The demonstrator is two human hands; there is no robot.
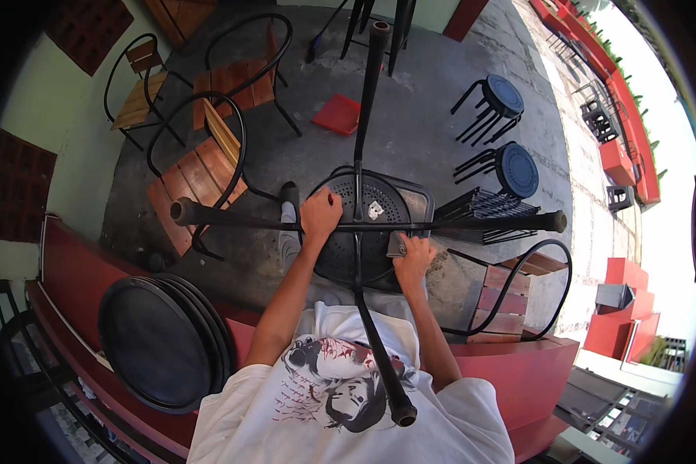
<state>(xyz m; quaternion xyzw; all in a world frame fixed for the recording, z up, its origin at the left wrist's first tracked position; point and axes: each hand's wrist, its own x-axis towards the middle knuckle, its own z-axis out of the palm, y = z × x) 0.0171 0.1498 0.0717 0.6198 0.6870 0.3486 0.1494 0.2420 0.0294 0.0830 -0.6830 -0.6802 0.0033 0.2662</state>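
Black leg frame (357, 226) spread crosswise beneath the camera, with two bare hands set at its middle.

A small grey piece (395, 245) is held under the bent fingertips of the right hand (414, 257), just below the sideways legs; the left hand (322, 212) is curled at the left-hand leg, but whether its fingers are wrapped around the tube cannot be told. The crossing is placed between the hands, nearer the left: rightward of the left fingers, leftward and slightly forward of the right. One long axis is laid left to right, the other away from the body. Beneath the frame a perforated round seat (339, 251) is seen, bearing a white scrap (375, 210); farther forward, a red dustpan (336, 114).
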